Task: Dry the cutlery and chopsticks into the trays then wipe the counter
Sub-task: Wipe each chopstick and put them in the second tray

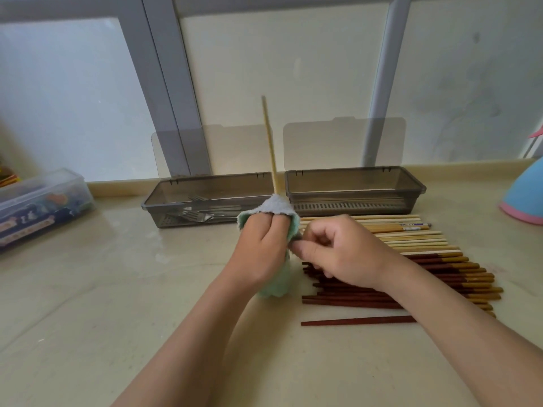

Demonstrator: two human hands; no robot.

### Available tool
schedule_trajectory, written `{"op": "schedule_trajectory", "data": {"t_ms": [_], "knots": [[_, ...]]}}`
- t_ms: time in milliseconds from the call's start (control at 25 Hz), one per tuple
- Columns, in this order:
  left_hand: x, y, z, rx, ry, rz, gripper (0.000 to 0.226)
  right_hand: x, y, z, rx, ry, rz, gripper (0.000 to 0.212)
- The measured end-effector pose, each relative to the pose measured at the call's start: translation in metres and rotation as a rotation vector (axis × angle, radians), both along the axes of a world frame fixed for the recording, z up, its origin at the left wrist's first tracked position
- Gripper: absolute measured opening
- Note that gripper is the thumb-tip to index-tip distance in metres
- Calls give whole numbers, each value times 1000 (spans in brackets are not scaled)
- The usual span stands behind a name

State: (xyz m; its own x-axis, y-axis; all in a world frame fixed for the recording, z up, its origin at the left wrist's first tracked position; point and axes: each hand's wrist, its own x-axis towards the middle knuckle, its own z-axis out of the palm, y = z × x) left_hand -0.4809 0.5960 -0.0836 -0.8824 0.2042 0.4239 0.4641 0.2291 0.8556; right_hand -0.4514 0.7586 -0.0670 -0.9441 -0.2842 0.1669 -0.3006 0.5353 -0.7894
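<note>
- At the middle of the pale stone bench (117,289), your left hand (258,251) grips a green and grey terry cloth (273,286). Its fingers are curled round the fabric, which caps the fingertips.
- A single pale bamboo chopstick (269,136) stands close to upright out of the top of that cloth, its lower part hidden inside.
- Your right hand (338,254) sits just beside the left with its fingers curled. Thumb and forefinger pinch the cloth's edge; whether the chopstick's lower end is also in that pinch is hidden.
- Behind the hands stand two lidded trays with their lids raised. The left smoky-grey plastic tray (158,198) holds steel forks (202,215). The right smoky-grey plastic tray (420,186) shows only its slotted floor.
- A row of pale bamboo chopsticks (411,239) lies on the bench in front of the right tray. Dark red-brown chopsticks with tan ends (367,304) lie nearer you, partly under your right forearm. On this evidence, chopstick drying has barely begun.
- Risk: the stick is held only through fabric. A slack wrap would let it slide out and fall among the undried ones.
- Risk: the tall free end stands near the raised lids. Tilting it carelessly could strike one.
- Risk: your right forearm hangs over the dark chopsticks. Dragging it back could scatter them along the bench.
</note>
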Motion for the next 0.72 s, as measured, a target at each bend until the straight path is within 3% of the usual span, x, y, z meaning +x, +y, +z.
{"op": "schedule_trajectory", "data": {"t_ms": [160, 320, 520, 720], "knots": [[11, 1, 1, -99, -138, -248, 40, -9, 4, -4, -419, -112, -200, 17], [8, 0, 2, -228, -109, -305, 29, -12, 0, -8, -559, -146, -217, 17], [10, 0, 3, -351, -166, -288, 47, -20, 11, -3, -685, -164, -314, 20], [11, 0, 0, -278, -152, -257, 36, -37, 47, 6, -959, -107, -557, 15]]}}
